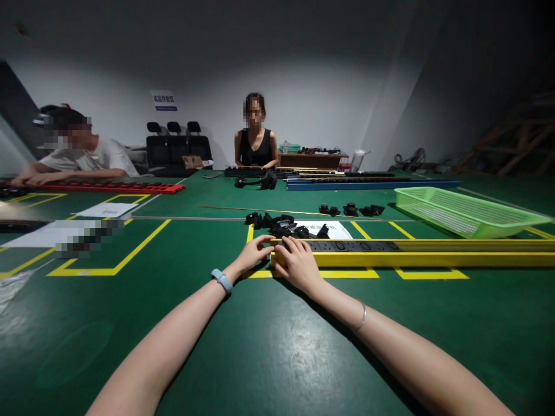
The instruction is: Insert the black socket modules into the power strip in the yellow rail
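Observation:
A long yellow power strip housing [425, 260] lies across the table to the right, its channel open upward. Black socket modules [353, 246] sit in a row inside its left part. My left hand [254, 254] is at the housing's left end, thumb and fingers closing on that end; whether a small part is also between them is hidden. Over the same end lies my right hand [299, 263], fingers bent across the channel onto the modules and thumb against the near wall. Just behind both hands is a pile of loose black socket parts [284, 224].
A green basket [472, 214] stands at the right behind the housing. More black parts [351, 209] lie beyond the pile. Yellow tape outlines [115, 270] and paper sheets mark the table. Two people sit at the far side, near a red rail [151, 188] and a blue rail [329, 185].

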`<action>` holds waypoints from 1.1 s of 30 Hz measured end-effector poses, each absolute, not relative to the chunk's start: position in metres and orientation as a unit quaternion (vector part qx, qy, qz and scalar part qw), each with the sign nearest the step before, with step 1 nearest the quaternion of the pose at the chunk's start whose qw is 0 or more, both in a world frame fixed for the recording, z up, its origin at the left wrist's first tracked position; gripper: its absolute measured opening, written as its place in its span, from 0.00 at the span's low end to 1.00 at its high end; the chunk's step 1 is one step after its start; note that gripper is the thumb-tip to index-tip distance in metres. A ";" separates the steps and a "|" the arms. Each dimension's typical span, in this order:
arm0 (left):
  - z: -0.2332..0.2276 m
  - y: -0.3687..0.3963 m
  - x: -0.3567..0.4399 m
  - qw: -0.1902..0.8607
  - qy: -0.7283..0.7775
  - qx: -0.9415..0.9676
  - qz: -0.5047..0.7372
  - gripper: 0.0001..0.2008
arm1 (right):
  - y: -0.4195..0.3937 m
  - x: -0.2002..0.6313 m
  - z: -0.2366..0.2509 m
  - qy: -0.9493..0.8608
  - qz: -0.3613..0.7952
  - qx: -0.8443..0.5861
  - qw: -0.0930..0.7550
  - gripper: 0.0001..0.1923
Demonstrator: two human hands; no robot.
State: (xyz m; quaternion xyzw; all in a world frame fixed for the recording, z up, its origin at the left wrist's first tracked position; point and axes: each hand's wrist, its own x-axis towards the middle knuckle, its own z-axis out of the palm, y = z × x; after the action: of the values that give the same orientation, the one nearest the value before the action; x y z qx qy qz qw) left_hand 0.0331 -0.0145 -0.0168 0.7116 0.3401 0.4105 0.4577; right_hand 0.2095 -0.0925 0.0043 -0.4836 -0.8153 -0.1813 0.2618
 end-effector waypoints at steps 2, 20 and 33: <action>-0.016 -0.015 0.033 0.457 0.340 0.713 0.410 0.22 | -0.092 0.211 0.005 -0.816 -0.180 -0.479 0.270 0.16; -0.014 -0.018 0.032 0.448 0.353 0.721 0.393 0.24 | -0.089 0.213 0.007 -0.804 -0.202 -0.480 0.288 0.14; -0.019 -0.014 0.038 0.376 0.362 0.768 0.371 0.20 | -0.087 0.230 0.007 -0.858 -0.190 -0.395 0.268 0.13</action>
State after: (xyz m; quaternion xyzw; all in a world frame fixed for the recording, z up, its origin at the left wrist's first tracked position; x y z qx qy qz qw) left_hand 0.0381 -0.0137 -0.0191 0.7681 0.3624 0.3709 0.3756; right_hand 0.2299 -0.0868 0.0073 -0.3950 -0.8580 -0.1897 0.2681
